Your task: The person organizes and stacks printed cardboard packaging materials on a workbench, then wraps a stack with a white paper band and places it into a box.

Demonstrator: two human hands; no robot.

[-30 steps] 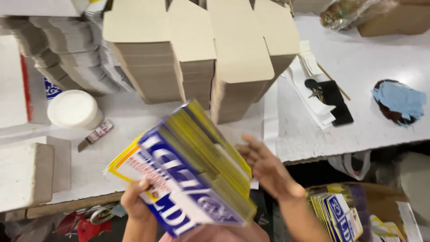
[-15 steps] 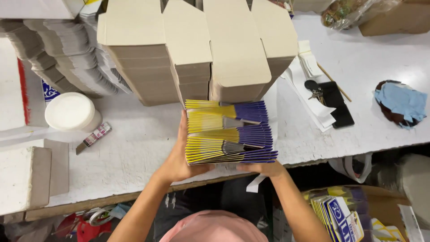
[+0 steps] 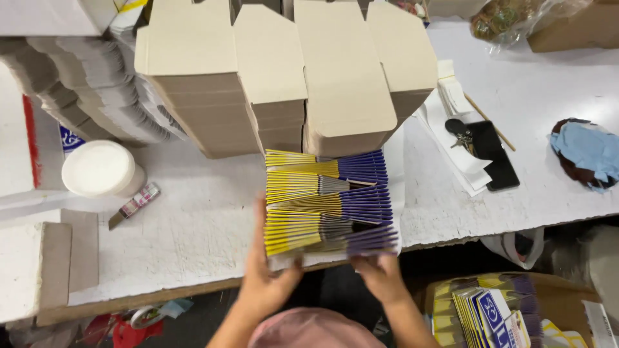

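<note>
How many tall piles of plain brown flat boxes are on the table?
4, side by side at the back: far-left pile, next pile, third pile, right pile. More may hide behind.

This is a packing workshop, a place where printed cartons are handled in bulk. A worn white worktable carries tall stacks of flat, unfolded cardboard box blanks along its far edge, and a bundle of yellow-and-purple flattened cartons stands at its near edge. A utility knife lies toward its left side. Below the near edge, an open box of more printed cartons sits on the floor.
</note>
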